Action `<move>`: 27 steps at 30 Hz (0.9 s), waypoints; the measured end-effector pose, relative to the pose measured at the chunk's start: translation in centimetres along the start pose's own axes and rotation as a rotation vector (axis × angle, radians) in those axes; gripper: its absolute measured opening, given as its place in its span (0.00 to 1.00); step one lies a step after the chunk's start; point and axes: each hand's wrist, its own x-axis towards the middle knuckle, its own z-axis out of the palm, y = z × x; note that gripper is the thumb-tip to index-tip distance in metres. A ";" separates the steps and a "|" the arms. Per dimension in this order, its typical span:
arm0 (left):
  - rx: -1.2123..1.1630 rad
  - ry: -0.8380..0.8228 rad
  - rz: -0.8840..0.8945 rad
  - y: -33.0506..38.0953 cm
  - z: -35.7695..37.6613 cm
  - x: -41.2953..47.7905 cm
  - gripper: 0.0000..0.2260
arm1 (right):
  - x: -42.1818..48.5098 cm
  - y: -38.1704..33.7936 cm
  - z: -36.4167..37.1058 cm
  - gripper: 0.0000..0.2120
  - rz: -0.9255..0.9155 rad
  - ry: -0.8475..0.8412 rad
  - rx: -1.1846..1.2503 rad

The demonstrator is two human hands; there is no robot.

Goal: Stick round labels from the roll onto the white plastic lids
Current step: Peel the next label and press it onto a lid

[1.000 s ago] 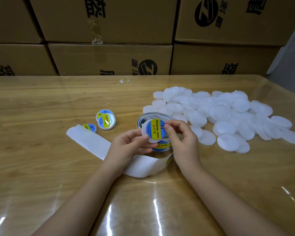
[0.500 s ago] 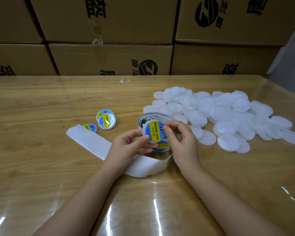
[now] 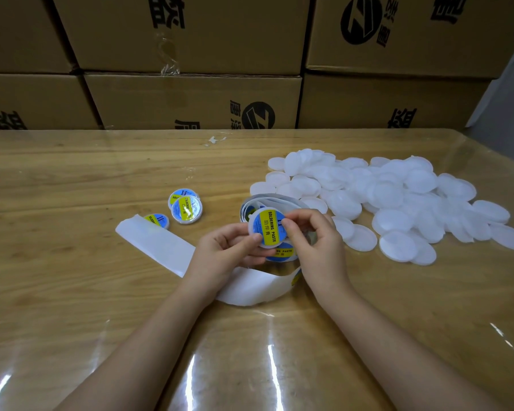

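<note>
Both hands hold one white plastic lid point(image 3: 268, 229) above the label roll point(image 3: 251, 203). A blue and yellow round label covers its face. My left hand point(image 3: 224, 252) pinches the lid's lower left edge. My right hand point(image 3: 315, 241) presses a thumb on the label's right side. A big heap of bare white lids point(image 3: 392, 200) lies to the right. The roll's empty white backing strip point(image 3: 161, 247) trails left under my left wrist. Three labelled lids point(image 3: 185, 207) lie left of the roll.
Stacked cardboard boxes point(image 3: 190, 99) stand along the table's far edge. The wooden table point(image 3: 57, 277) has a glossy clear cover. A small white scrap point(image 3: 215, 140) lies near the far edge.
The lid in my hands has turned slightly and dropped a little toward the roll. My right thumb has slid along the label's right side.
</note>
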 end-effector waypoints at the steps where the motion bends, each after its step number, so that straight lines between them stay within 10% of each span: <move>1: 0.001 0.000 0.000 0.0 0.0 0.0 0.12 | 0.0 0.0 0.0 0.12 -0.004 0.001 -0.004; 20: 0.018 0.011 0.029 -0.1 -0.1 0.0 0.10 | -0.2 -1.0 0.1 0.06 -0.222 0.127 -0.441; 27: -0.058 0.021 -0.007 0.0 -0.5 0.1 0.07 | 0.2 -0.7 -0.3 0.09 -0.070 0.113 -0.186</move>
